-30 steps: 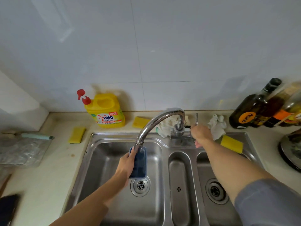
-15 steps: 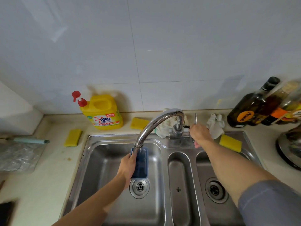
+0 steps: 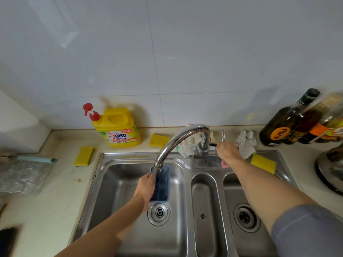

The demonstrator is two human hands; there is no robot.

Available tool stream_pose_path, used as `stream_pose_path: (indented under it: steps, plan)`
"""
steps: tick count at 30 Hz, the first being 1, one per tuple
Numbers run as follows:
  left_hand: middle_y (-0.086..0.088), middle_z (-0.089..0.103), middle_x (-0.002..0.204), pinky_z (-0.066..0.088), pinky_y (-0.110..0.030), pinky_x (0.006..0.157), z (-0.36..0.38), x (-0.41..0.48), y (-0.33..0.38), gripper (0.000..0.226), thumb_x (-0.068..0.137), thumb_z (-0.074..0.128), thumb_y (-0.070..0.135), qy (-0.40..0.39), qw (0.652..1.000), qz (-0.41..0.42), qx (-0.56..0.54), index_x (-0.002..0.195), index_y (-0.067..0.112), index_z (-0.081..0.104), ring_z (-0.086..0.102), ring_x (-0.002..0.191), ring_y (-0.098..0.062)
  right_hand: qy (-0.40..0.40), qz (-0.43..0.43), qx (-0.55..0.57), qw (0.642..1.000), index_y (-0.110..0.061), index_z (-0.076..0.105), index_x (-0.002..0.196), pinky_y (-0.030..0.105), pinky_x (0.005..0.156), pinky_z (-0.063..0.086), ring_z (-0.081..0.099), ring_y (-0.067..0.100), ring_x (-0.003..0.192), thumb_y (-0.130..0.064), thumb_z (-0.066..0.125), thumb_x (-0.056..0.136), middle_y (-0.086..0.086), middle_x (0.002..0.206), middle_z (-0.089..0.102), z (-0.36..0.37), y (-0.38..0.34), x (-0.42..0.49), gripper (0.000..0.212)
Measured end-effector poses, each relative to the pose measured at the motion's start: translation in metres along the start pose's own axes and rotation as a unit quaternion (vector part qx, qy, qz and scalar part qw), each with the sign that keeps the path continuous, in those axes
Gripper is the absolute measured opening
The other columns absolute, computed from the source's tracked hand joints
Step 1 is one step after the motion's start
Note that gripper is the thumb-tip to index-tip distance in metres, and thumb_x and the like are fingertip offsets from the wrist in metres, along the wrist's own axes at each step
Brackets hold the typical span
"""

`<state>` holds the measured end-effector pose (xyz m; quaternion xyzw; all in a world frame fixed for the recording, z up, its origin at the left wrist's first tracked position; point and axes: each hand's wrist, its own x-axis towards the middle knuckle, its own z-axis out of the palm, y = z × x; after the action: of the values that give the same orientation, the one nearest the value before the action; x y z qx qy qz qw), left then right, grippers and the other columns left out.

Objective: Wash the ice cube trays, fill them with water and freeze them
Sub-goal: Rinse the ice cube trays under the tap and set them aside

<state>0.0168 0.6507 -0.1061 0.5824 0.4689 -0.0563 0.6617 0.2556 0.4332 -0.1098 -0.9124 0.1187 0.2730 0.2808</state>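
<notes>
Left hand grips the blue ice tray by one long side, beneath the tap over the sink; right hand curls round the tap handle. Tray seems light, stiff plastic, slippery wet; I'd grip its sides.

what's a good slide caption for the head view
Left hand holds a blue ice cube tray under the faucet spout; right hand is at the faucet base.

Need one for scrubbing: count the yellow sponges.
3: a sponge on the counter left of the sink, another right of the jug, a third on the sink's right rim. More may be hidden.
</notes>
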Motion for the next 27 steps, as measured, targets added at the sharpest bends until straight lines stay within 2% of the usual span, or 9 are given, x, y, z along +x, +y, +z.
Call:
stream_pose_path:
  steps: [5, 9, 11, 13, 15, 19, 21, 24, 27]
  plan:
    - [-0.007, 0.075, 0.082, 0.055, -0.027, 0.049, 0.0, 0.002, 0.002, 0.04, 0.094, 0.061, 0.052, 0.004, 1.0, -0.001, 0.003, 0.096, 0.013, 0.07, 0.073, 0.062, -0.019, -0.005, -0.005, -0.007, 1.0, 0.004, 0.061, 0.115, 0.025, 0.042, 0.046, 0.063, 0.026, 0.051, -0.016, 0.039, 0.108, 0.018, 0.073, 0.065, -0.001, 0.002, -0.002, 0.031]
    - [-0.008, 0.076, 0.088, 0.055, -0.028, 0.056, 0.001, 0.005, 0.002, 0.038, 0.096, 0.058, 0.051, 0.004, 1.0, -0.003, 0.017, 0.095, 0.015, 0.069, 0.073, 0.075, -0.023, -0.007, 0.009, 0.013, 1.0, 0.003, 0.062, 0.117, 0.021, 0.033, 0.035, 0.051, 0.022, 0.049, -0.018, 0.041, 0.108, 0.015, 0.073, 0.055, 0.0, 0.004, 0.0, 0.032]
    - [-0.006, 0.074, 0.087, 0.055, -0.03, 0.061, 0.001, 0.008, 0.002, 0.037, 0.097, 0.056, 0.052, 0.006, 0.999, -0.003, 0.031, 0.093, 0.017, 0.068, 0.072, 0.079, -0.023, 0.006, 0.016, 0.039, 0.999, 0.003, 0.064, 0.114, 0.025, 0.038, 0.04, 0.048, 0.023, 0.049, -0.021, 0.042, 0.108, 0.015, 0.073, 0.053, 0.001, 0.004, 0.0, 0.033]
    - [-0.006, 0.075, 0.086, 0.058, -0.036, 0.07, 0.001, 0.011, 0.0, 0.034, 0.098, 0.056, 0.048, 0.005, 0.999, -0.006, 0.038, 0.093, 0.017, 0.068, 0.072, 0.082, -0.025, 0.027, 0.0, 0.05, 0.998, 0.003, 0.064, 0.104, 0.033, 0.049, 0.054, 0.058, 0.028, 0.054, -0.03, 0.039, 0.108, 0.016, 0.077, 0.061, 0.001, 0.003, -0.004, 0.042]
    - [-0.004, 0.075, 0.083, 0.056, -0.034, 0.067, 0.0, 0.013, -0.002, 0.029, 0.099, 0.056, 0.043, 0.004, 0.999, -0.005, 0.043, 0.096, 0.016, 0.068, 0.071, 0.081, -0.024, 0.05, -0.025, 0.03, 0.998, -0.002, 0.063, 0.095, 0.037, 0.057, 0.061, 0.068, 0.032, 0.063, -0.043, 0.036, 0.107, 0.016, 0.08, 0.067, 0.0, 0.004, -0.01, 0.05]
    - [-0.006, 0.074, 0.091, 0.054, -0.03, 0.057, -0.003, 0.013, -0.012, 0.034, 0.099, 0.055, 0.047, 0.003, 0.999, 0.002, 0.04, 0.104, 0.015, 0.066, 0.072, 0.079, -0.023, 0.082, -0.105, -0.085, 0.987, -0.007, 0.067, 0.093, 0.041, 0.068, 0.061, 0.069, 0.028, 0.074, -0.056, 0.04, 0.103, 0.011, 0.082, 0.071, 0.003, 0.013, -0.024, 0.057]
    - [-0.009, 0.072, 0.096, 0.056, -0.036, 0.065, -0.004, 0.014, -0.013, 0.041, 0.099, 0.053, 0.052, 0.0, 0.999, 0.003, 0.033, 0.107, 0.014, 0.064, 0.071, 0.085, -0.026, 0.108, -0.135, -0.126, 0.977, -0.01, 0.068, 0.098, 0.037, 0.067, 0.055, 0.067, 0.024, 0.077, -0.057, 0.047, 0.101, 0.008, 0.088, 0.072, 0.008, 0.018, -0.032, 0.052]
    - [-0.01, 0.07, 0.1, 0.058, -0.041, 0.072, -0.003, 0.013, -0.011, 0.052, 0.099, 0.042, 0.062, -0.011, 1.0, -0.008, -0.008, 0.107, 0.016, 0.064, 0.069, 0.091, -0.028, 0.116, -0.157, -0.124, 0.973, -0.01, 0.065, 0.096, 0.034, 0.066, 0.052, 0.061, 0.014, 0.067, -0.054, 0.055, 0.098, 0.003, 0.08, 0.067, 0.017, 0.025, -0.051, 0.045]
    - [-0.014, 0.069, 0.108, 0.055, -0.051, 0.088, -0.002, 0.012, -0.01, 0.053, 0.1, 0.041, 0.063, -0.018, 0.998, -0.037, -0.046, 0.107, 0.015, 0.063, 0.067, 0.099, -0.033, 0.084, -0.186, -0.165, 0.965, -0.009, 0.061, 0.116, 0.039, 0.078, 0.052, 0.068, 0.028, 0.096, -0.053, 0.053, 0.099, 0.008, 0.104, 0.07, 0.03, 0.021, -0.079, 0.047]
